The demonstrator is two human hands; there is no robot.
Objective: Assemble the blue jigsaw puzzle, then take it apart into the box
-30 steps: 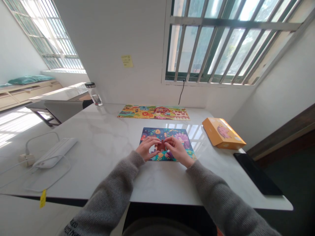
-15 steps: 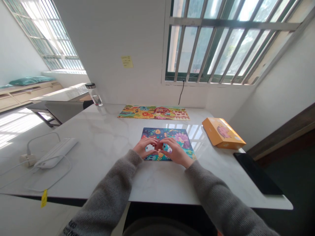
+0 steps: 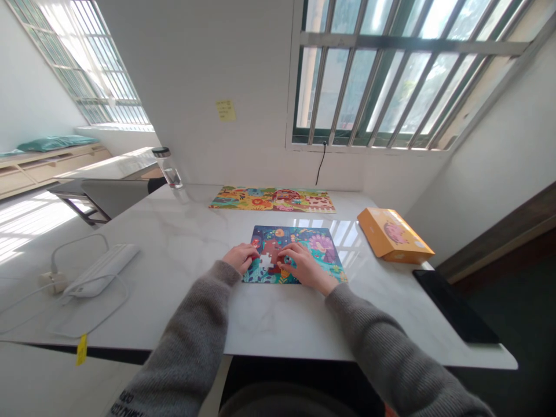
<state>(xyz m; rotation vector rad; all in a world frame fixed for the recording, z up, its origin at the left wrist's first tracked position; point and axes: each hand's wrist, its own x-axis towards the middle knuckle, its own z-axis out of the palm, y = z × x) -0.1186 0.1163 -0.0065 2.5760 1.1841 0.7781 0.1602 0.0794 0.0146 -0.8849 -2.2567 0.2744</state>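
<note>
A jigsaw puzzle (image 3: 324, 246) with a dark blue animal picture lies flat before me, with a pale gap (image 3: 266, 262) in its lower left part. Curved over the puzzle's left edge, my left hand (image 3: 241, 258) rests with thumb and fingers apart and no loose piece visible in it. My right hand (image 3: 307, 267) lies over the middle of the puzzle. Its thumb and fingers are bent around a brown puzzle piece (image 3: 275, 267) just right of the gap; the fingers partly hide it.
A long farm-picture puzzle (image 3: 260, 200) lies along the wall. An orange box (image 3: 395, 234) and a black tablet-like slab (image 3: 454, 306) are at the right. To the left are a power strip (image 3: 102, 272) with cables and a glass bottle (image 3: 168, 169).
My left hand has drawn back left from the gap to the puzzle's edge, uncovering the gap. My right hand has stayed nearly in place, its thumb and fingers slightly closer together.
</note>
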